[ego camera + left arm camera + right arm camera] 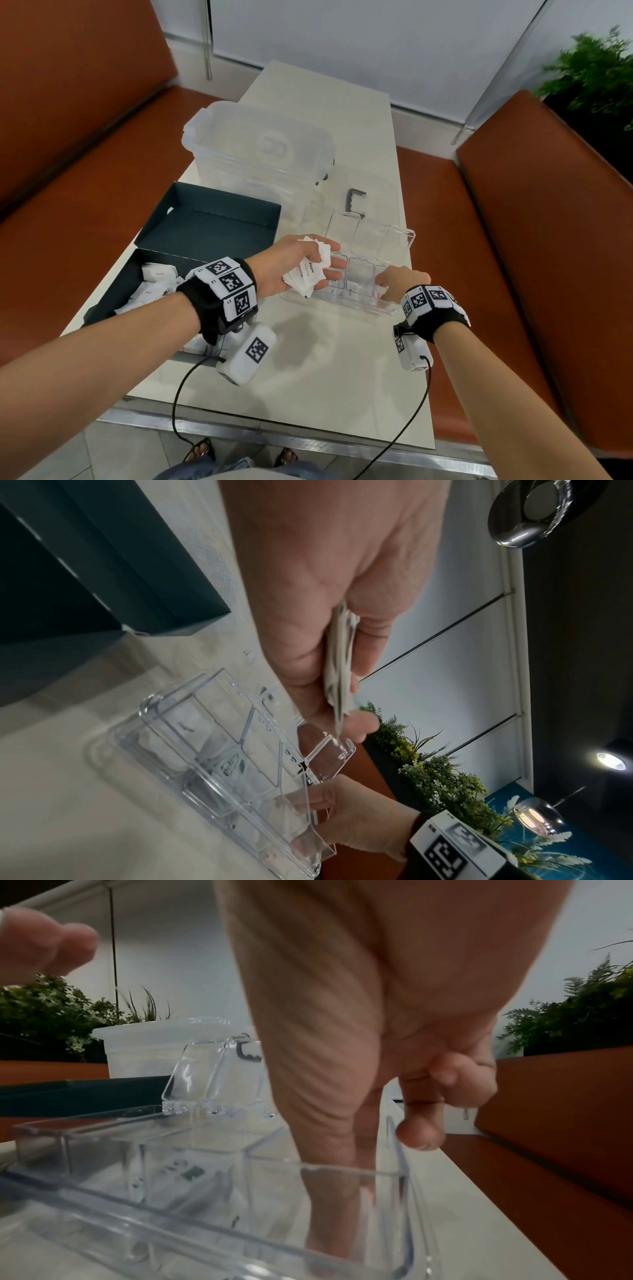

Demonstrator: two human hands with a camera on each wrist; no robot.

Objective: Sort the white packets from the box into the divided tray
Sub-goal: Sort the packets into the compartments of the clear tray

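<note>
Here, flat papery white packets [310,270] over clear hard-walled divided tray [394,310]

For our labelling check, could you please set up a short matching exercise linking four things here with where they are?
Things:
1. stack of white paper packets
2. dark green cardboard box
3. clear plastic divided tray
4. frosted plastic storage tub

Places:
A. far end of table
B. gripped in left hand
C. table's left side
D. right hand reaches inside

Pairs: 1-B, 2-C, 3-D, 4-A
</note>
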